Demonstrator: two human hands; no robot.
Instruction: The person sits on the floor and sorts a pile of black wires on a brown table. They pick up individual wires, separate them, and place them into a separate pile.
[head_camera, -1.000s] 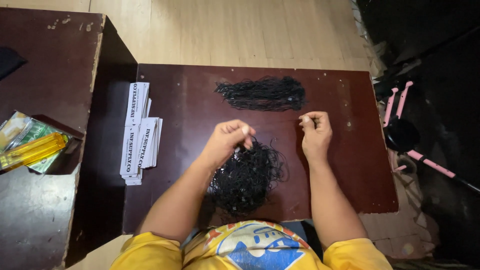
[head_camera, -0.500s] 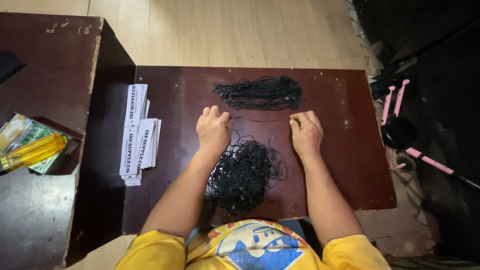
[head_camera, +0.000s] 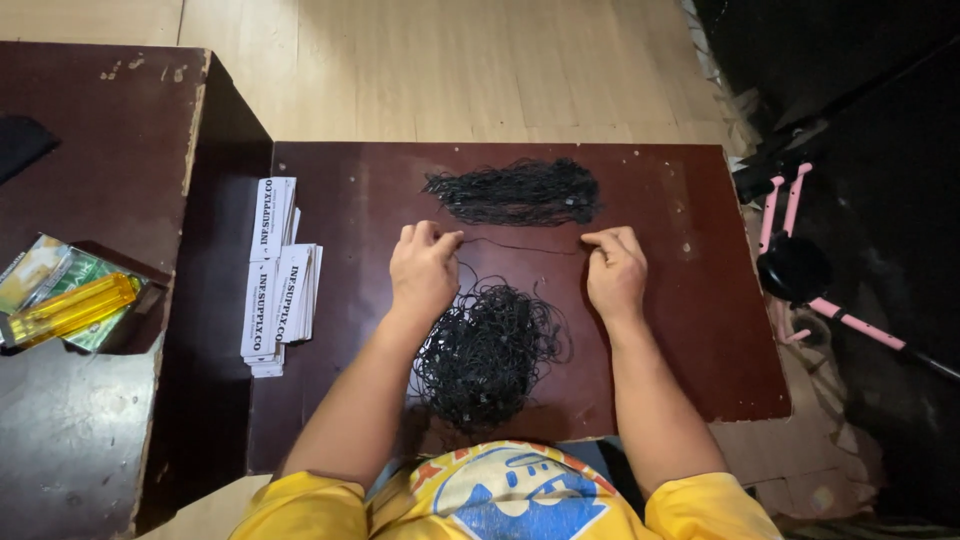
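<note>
My left hand (head_camera: 423, 268) and my right hand (head_camera: 615, 270) each pinch one end of a thin black string (head_camera: 520, 246), stretched straight between them just above the dark brown table (head_camera: 680, 330). Right behind the string lies a tidy bundle of straightened black strings (head_camera: 515, 191). Between my forearms, near the table's front edge, sits a tangled heap of black strings (head_camera: 488, 350). My yellow sleeves fill the bottom of the view.
Two stacks of white printed paper strips (head_camera: 277, 275) lie along the table's left edge. A higher dark table (head_camera: 90, 150) at left carries a yellow lighter (head_camera: 68, 310) on green packets. A pink-framed object (head_camera: 800, 260) stands on the floor at right.
Both hands moved away from the tangled heap toward the far bundle and spread apart, drawing one string taut between them.
</note>
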